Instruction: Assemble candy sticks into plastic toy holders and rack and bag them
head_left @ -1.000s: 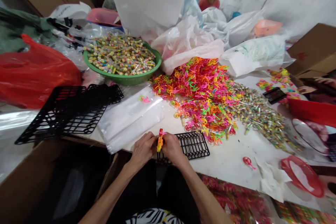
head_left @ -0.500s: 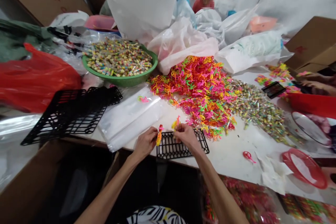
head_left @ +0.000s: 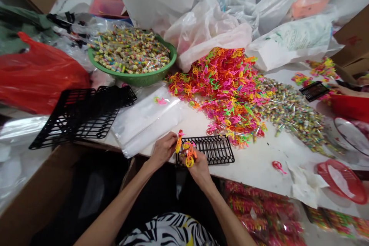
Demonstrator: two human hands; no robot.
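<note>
I saw my left hand (head_left: 163, 150) gripping a yellow plastic toy (head_left: 179, 142), long axis nearly upright, tip up | right hand (head_left: 198, 169) gripping a ring-ended toy (head_left: 189, 157) | both beside a black rack (head_left: 205, 150)

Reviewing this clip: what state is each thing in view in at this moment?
Left hand: pinching a yellow plastic piece, held upright.
Right hand: gripping an orange-and-yellow plastic ring piece.
Black plastic grid tray: lying flat, right hand above its left end.
Green basin: full of wrapped candies.
Clear plastic bags: lying flat in a pile.
</note>
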